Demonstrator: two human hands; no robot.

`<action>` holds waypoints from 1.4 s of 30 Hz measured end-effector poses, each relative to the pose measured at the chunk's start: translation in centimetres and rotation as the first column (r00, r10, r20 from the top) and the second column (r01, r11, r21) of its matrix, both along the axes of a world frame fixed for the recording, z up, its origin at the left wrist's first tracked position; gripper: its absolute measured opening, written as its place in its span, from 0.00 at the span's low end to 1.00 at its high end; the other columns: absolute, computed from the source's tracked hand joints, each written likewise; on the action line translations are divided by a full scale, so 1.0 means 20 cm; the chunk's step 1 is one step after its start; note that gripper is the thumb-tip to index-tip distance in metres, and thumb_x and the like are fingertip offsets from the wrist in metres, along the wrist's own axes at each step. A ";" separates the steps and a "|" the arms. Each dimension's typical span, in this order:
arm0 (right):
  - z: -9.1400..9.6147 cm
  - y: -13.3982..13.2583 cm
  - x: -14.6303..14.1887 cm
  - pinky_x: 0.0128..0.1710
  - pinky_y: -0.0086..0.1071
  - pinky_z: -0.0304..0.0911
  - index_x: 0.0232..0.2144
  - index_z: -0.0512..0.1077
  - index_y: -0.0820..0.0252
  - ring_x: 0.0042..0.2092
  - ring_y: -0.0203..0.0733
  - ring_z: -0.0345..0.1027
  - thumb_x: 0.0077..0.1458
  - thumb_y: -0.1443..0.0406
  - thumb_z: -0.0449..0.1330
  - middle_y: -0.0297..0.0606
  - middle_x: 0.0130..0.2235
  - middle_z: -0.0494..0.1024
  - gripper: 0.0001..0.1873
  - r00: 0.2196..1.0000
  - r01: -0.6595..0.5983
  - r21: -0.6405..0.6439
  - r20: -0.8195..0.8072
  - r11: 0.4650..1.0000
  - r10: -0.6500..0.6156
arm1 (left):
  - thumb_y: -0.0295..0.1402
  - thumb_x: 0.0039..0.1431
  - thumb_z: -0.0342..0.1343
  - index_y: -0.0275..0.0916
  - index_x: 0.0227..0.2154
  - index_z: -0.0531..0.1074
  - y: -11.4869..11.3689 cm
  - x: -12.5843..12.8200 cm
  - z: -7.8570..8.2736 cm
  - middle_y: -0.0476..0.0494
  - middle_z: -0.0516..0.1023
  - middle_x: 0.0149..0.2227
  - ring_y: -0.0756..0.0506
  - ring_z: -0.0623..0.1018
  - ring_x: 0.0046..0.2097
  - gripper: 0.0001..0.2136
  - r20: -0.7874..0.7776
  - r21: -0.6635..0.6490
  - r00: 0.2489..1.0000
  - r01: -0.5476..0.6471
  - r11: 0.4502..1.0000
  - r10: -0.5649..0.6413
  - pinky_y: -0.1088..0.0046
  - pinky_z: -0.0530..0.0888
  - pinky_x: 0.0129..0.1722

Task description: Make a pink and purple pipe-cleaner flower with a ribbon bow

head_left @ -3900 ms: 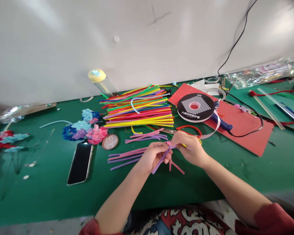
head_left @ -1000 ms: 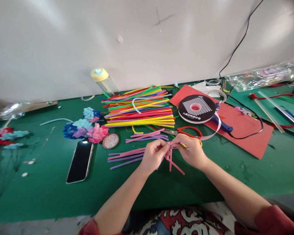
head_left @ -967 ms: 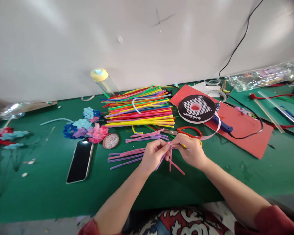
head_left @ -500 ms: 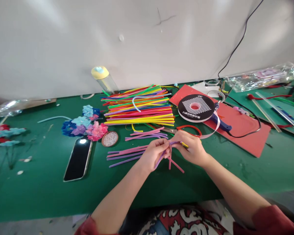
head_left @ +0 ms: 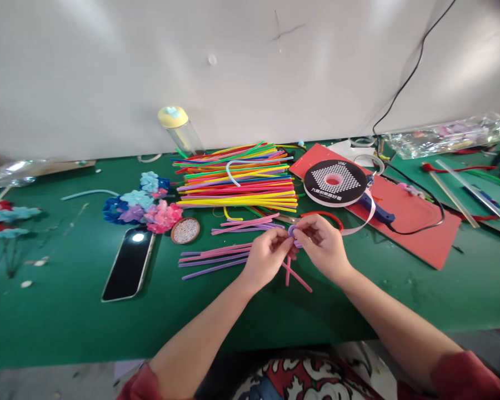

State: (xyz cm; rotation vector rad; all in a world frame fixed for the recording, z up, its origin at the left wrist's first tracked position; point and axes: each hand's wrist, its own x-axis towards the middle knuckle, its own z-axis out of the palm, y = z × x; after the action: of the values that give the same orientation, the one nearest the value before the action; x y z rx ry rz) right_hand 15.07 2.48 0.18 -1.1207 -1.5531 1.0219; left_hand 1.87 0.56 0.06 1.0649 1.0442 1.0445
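Note:
My left hand (head_left: 265, 256) and my right hand (head_left: 325, 244) meet above the green table (head_left: 66, 322), both pinched on a small curled piece of purple and pink pipe cleaner (head_left: 292, 231). Two pink ends (head_left: 295, 274) hang down from it toward the table. Several cut pink and purple pipe cleaners (head_left: 216, 258) lie just left of my left hand. A big pile of many-coloured pipe cleaners (head_left: 237, 180) lies behind them.
A smartphone (head_left: 129, 263) lies at the left, beside finished pipe-cleaner flowers (head_left: 144, 206) and a round brown disc (head_left: 185, 230). A black ribbon spool (head_left: 334, 182), a blue-handled glue gun (head_left: 377, 209) and red-handled scissors (head_left: 323, 215) lie on and by a red mat (head_left: 416, 222). A clear tube with yellow cap (head_left: 179, 126) stands against the wall.
The long purple end that stuck out below my left hand is now curled into a small loop between my fingertips. Both hands have risen slightly; the view shifted a little.

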 end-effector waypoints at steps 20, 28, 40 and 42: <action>-0.03 -0.02 -0.01 0.27 0.27 0.65 0.28 0.67 0.59 0.28 0.33 0.67 0.49 0.70 0.57 0.33 0.27 0.72 0.02 1.000 -0.017 0.042 0.019 0.999 0.016 | 0.36 0.55 0.52 0.36 0.28 0.65 0.00 -0.01 0.00 0.52 0.68 0.21 0.53 0.70 0.22 0.07 -0.055 0.112 0.995 -0.079 0.991 0.086 0.77 0.68 0.23; -0.02 -0.03 -0.02 0.26 0.27 0.66 0.27 0.69 0.60 0.27 0.34 0.68 0.47 0.70 0.58 0.34 0.26 0.73 0.02 1.000 -0.010 0.035 -0.026 0.999 0.011 | 0.35 0.55 0.51 0.37 0.27 0.64 -0.02 0.00 -0.02 0.53 0.67 0.20 0.53 0.70 0.22 0.07 -0.067 0.141 0.992 -0.096 0.985 0.106 0.77 0.68 0.23; -0.01 -0.03 -0.02 0.25 0.28 0.65 0.26 0.70 0.60 0.26 0.35 0.68 0.47 0.70 0.57 0.34 0.25 0.74 0.02 1.000 -0.016 0.020 0.012 1.000 0.015 | 0.35 0.56 0.51 0.37 0.26 0.64 -0.03 0.01 -0.04 0.54 0.66 0.19 0.54 0.69 0.20 0.07 -0.061 0.155 0.985 -0.153 0.976 0.164 0.79 0.66 0.20; 0.00 -0.03 -0.01 0.24 0.27 0.65 0.25 0.70 0.60 0.25 0.34 0.67 0.47 0.70 0.57 0.33 0.25 0.74 0.03 0.999 -0.020 0.027 0.025 0.999 0.019 | 0.35 0.56 0.51 0.37 0.26 0.64 -0.03 0.01 -0.04 0.54 0.66 0.19 0.54 0.68 0.20 0.07 -0.063 0.162 0.983 -0.159 0.974 0.171 0.79 0.66 0.20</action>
State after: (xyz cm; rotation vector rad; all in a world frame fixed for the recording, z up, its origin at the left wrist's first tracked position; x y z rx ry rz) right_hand 14.81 1.89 0.12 -1.1053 -1.5964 1.0000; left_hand 2.05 0.03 -0.65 1.1668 1.1421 1.2450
